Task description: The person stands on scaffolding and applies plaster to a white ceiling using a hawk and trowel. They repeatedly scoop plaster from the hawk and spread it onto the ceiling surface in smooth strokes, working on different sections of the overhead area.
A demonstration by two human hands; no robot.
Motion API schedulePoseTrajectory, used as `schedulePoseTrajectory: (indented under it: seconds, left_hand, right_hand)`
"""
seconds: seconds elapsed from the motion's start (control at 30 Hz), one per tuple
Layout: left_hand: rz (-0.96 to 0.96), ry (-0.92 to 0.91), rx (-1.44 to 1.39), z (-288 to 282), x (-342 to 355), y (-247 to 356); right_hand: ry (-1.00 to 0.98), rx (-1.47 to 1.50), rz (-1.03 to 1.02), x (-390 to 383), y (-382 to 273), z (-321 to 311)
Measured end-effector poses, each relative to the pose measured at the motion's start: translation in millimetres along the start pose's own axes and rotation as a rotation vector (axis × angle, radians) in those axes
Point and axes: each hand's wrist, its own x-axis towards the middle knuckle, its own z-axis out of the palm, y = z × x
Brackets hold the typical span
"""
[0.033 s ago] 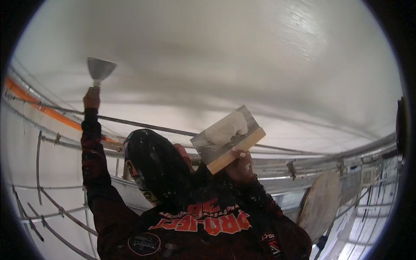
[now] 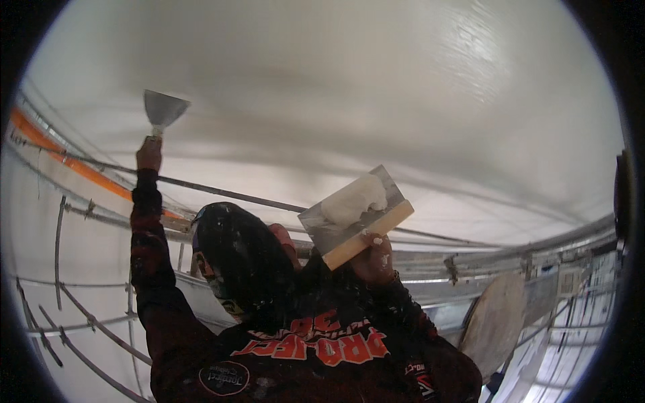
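Observation:
My left hand (image 2: 149, 154) is raised at the end of a stretched arm and wrapped round the handle of a putty knife (image 2: 165, 107). Its grey blade flares upward in front of a broad white surface; whether it touches cannot be told. On the right, my right hand (image 2: 375, 260) grips a wide filling knife (image 2: 312, 220) by its pale wooden back edge. A thick mound of white filler (image 2: 353, 199) lies across that metal blade. White smears stick to my right fingers.
The smooth white surface (image 2: 302, 87) spans the upper view, with a shiny patch at upper right. Scaffold tubes (image 2: 228, 195) cross behind my arms. An orange beam (image 2: 80, 168) runs along the left. A worn rounded board (image 2: 497, 319) stands at right. A dark speckled cap (image 2: 248, 262) sits between my arms.
My left hand and the putty knife have shifted slightly to the right. The filling knife in my right hand has barely moved.

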Motion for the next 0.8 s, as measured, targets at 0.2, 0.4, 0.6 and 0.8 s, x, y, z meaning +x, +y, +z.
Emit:
schedulePoseTrajectory:
  seconds: [0.2,0.4,0.6,0.8]
  left_hand:
    - [-0.147,-0.042,-0.079,-37,-83,-16]
    - [0.007,-0.155,-0.013,-9,-86,7]
    - [0.31,0.175,0.514,74,-119,-200]
    - [-0.01,-0.073,-0.187,67,-109,-58]
  right_hand:
    - [-0.091,-0.076,-0.03,-3,12,6]
    - [-0.042,-0.086,0.114,-12,14,-60]
    - [0.001,-0.09,0.312,5,33,-62]
    - [-0.075,-0.035,0.288,12,22,-90]
